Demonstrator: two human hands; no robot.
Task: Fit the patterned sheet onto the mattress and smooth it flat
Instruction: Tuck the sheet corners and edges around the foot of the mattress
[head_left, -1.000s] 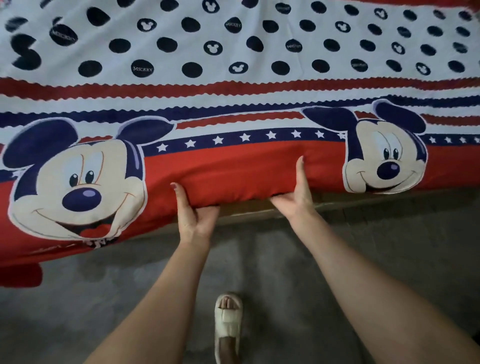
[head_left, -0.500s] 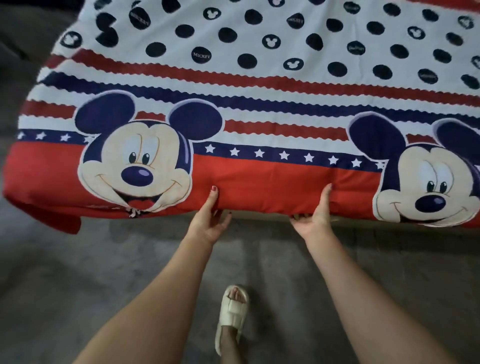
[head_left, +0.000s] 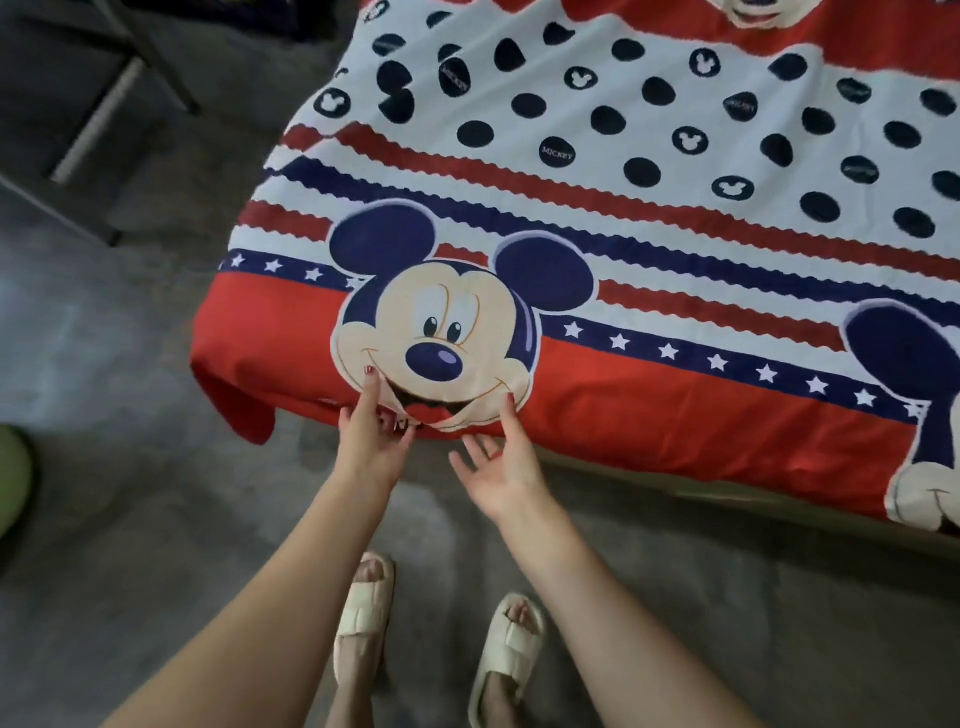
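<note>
A grey, mottled floor (head_left: 156, 493) fills the lower and left parts of the view, dim, with a paler patch of light on its left side. Above that patch, towards the upper left corner, stand the thin dark metal legs of a frame (head_left: 156, 67), with 1 pale ribbed bar (head_left: 96, 122) running diagonally between them. Below the patch, at the left edge, shows part of a green rounded object (head_left: 13, 478), cut off by the edge.
</note>
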